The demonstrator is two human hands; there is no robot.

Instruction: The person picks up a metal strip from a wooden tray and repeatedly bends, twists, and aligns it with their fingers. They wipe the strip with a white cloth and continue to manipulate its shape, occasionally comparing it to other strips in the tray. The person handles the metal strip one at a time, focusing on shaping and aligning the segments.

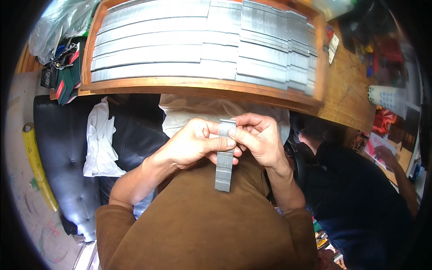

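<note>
As I follow the work remotely through the head camera, the central entry is a narrow grey strip bundle (pixel 223 173), banded crosswise by lighter lines, held in front of the wearer's chest. Its upper end sits between the two hands; its lower end points down over a brown shirt (pixel 198 220). Whether it touches the fabric, I cannot tell.

Left hand (pixel 202 137): thumb pressed on the bundle's face, fingers curled behind, clamped on it. Right hand (pixel 258 137): thumb likewise on the face, just above the left thumb, forefinger at the top end, also clamped on it.

Beyond the hands: a pale cloth (pixel 177 110), spread beneath a wooden tray (pixel 180 84). Inside the tray, I count many overlapping rows of grey strips (pixel 148 40). The tray rests on a wooden table (pixel 348 85); near the table's right edge, a pale cup-shaped container (pixel 387 98) with blue markings.

To the left: a black tufted seat (pixel 58 148) bearing a white crumpled cloth (pixel 101 144); a yellow roll (pixel 36 162) alongside; green boxes (pixel 65 85) and a clear plastic bag (pixel 58 27) by the tray's corner.

To the right: a co-worker in dark clothing (pixel 355 189), one arm extended.
</note>
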